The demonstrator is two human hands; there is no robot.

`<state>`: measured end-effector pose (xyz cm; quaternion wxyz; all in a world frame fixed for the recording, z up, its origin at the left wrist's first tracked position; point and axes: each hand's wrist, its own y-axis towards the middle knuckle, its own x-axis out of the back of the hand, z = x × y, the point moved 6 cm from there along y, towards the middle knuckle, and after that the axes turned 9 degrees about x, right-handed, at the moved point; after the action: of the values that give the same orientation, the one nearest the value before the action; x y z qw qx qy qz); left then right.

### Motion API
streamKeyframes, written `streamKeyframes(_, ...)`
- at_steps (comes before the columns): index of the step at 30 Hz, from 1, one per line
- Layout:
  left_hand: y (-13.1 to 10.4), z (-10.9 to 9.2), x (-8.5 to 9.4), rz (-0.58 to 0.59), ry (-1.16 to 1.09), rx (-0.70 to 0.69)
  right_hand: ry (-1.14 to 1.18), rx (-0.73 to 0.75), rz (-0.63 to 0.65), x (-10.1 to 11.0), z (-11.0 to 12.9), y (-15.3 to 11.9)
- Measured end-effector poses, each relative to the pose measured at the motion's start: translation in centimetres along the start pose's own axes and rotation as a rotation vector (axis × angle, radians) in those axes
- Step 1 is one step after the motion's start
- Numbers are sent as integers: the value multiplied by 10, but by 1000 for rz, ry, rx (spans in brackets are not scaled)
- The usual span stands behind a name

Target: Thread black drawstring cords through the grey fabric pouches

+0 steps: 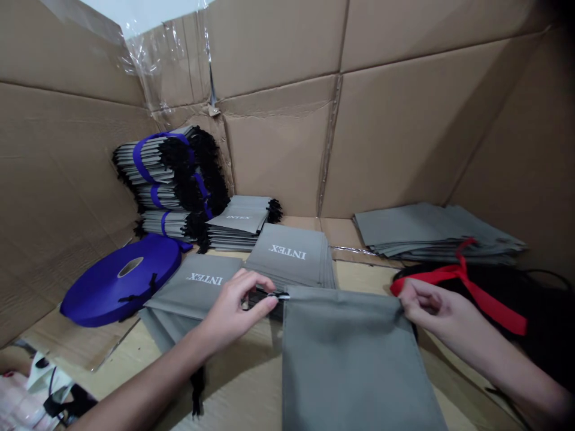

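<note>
A grey fabric pouch (350, 353) hangs between my hands, its hemmed top edge stretched level. My left hand (238, 302) pinches a thin black drawstring (282, 296) with thumb and forefinger at the left end of the hem. A small shiny piece shows on the drawstring there; its kind is too small to tell. At the top right corner of the pouch, my right hand (431, 305) is closed on the fabric with fingertips together. Just behind the left hand lie a stack of grey pouches (291, 254) and another printed pouch pile (197, 281), both marked INTEX.
Strapped pouch bundles (173, 185) stand at the back left, beside a big purple webbing roll (121, 281). A smaller pouch stack (238, 215) is next to them. Plain grey pouches (431, 230) lie back right, near red ribbon (489, 299) on black cords. Cardboard walls (278, 155) enclose the table.
</note>
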<state>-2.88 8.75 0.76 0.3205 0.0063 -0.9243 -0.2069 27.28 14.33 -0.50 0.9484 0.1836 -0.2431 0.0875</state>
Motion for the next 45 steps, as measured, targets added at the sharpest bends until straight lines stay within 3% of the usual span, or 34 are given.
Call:
streamKeyframes(4, 2, -10, -4, -27, 74, -129, -116, 52, 12, -2, 8, -2)
streamKeyframes(11, -7, -23, -6, -204, 300, -407, -318, 161, -47, 0, 18, -6)
streamKeyframes(18, -6, -22, -9, -146, 391, -155, -401, 229, -156, 3, 25, -9)
streamKeyframes(23, -8, -26, -9, -95, 525, -300, -398, 254, -229, 13, 31, -13)
streamKeyframes(27, -11, -24, -20, 93, 337, -311, -375, 238, -289, 20, 33, -16)
streamKeyframes(31, -8, -11, -21, 148, 56, -159, -318, 214, -326, 23, 31, -15)
streamKeyframes(34, -1, 12, -17, 137, -273, 124, -237, 178, -357, 25, 29, -13)
streamKeyframes(37, 1, 33, -23, 205, -640, 453, -184, 143, -377, 26, 28, -13)
streamKeyframes(40, 1, 38, -27, 255, -936, 620, -141, 136, -359, 24, 27, -12)
streamKeyframes(42, 3, 39, -24, 197, -1119, 654, -121, 127, -338, 21, 27, -12)
streamKeyframes(45, 7, 45, -8, -30, -1322, 648, -101, 113, -313, 16, 28, -11)
